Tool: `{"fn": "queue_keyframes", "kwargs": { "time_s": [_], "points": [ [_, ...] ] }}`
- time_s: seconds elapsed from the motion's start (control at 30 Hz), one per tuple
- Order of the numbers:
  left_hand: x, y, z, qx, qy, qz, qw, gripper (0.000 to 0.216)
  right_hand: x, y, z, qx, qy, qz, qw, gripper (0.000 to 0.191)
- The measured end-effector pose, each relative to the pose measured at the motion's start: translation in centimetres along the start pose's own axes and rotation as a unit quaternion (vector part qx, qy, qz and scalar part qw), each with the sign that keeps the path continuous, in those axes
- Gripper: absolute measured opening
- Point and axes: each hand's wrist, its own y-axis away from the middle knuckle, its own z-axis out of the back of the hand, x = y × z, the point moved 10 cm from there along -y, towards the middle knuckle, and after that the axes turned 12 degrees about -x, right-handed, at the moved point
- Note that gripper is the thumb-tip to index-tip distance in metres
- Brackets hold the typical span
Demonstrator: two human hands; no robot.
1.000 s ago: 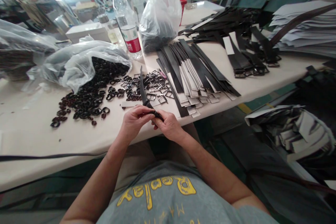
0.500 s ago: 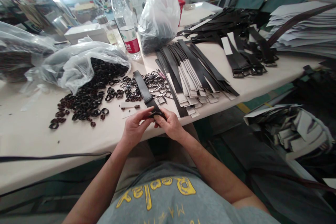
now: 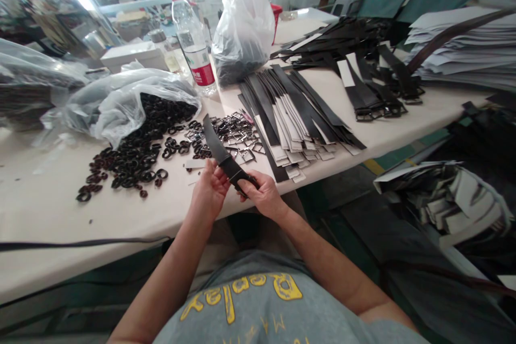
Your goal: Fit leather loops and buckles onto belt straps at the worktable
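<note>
A black belt strap [image 3: 216, 142] slants up and away over the table's front edge, with a keeper loop across it. My right hand [image 3: 262, 192] is closed on its near end, thumb on top. The hand covers most of that end, so any buckle there is hidden. My left hand [image 3: 212, 188] is beside the strap's left edge, fingers loosely curled and apart, fingertips close to or touching it. Beyond the strap lies a heap of metal buckles [image 3: 244, 140]. To the left are piled black and dark brown keeper loops [image 3: 135, 164], spilling from a clear plastic bag [image 3: 100, 99].
Black and white strap pieces [image 3: 288, 113] lie fanned on the right of the table [image 3: 44, 193]. Farther right are buckled straps [image 3: 365, 97] and a stack of white sheets [image 3: 455, 48]. A bottle [image 3: 197, 54] and a tied bag [image 3: 244, 32] stand at the back.
The strap's near end has turned flatter and lifted, showing more of its face. My left hand has let go of the near end and moved up along the strap's left side.
</note>
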Motion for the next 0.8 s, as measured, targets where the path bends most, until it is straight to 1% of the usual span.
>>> {"fn": "queue_keyframes", "kwargs": {
  "time_s": [0.07,0.2,0.33,0.43,0.57,0.63,0.7,0.8],
  "points": [
    [-0.2,-0.2,-0.6,0.012,0.005,0.016,1.000,0.048,0.0,0.0,-0.1,-0.002,0.021,0.002,1.000,0.026],
    [-0.5,0.3,-1.3,0.023,0.005,-0.001,1.000,0.040,0.2,-0.3,0.0,-0.028,0.052,-0.003,0.998,0.022],
    [0.4,1.6,-1.7,0.041,0.011,0.005,0.999,0.037,-0.1,-0.6,-0.1,-0.042,0.065,-0.012,0.997,0.018],
    [0.9,2.4,-2.0,0.059,0.052,0.013,0.997,0.032,-0.3,-0.7,-0.2,-0.043,0.081,-0.011,0.996,0.018],
    [0.8,2.9,-1.6,0.048,0.101,-0.019,0.993,0.030,-0.4,-0.6,-0.5,-0.029,0.083,-0.027,0.996,0.018],
    [1.2,2.9,-1.3,0.034,0.095,-0.023,0.995,0.032,-0.2,-0.6,-0.4,-0.025,0.093,-0.020,0.995,0.019],
    [1.9,2.7,-1.0,0.021,0.076,-0.016,0.997,0.034,0.0,-0.7,-0.3,-0.019,0.113,0.003,0.993,0.019],
    [2.6,2.8,-1.0,0.021,0.050,-0.013,0.998,0.038,-0.2,-0.7,-0.2,0.000,0.120,0.023,0.992,0.024]
  ]
}}
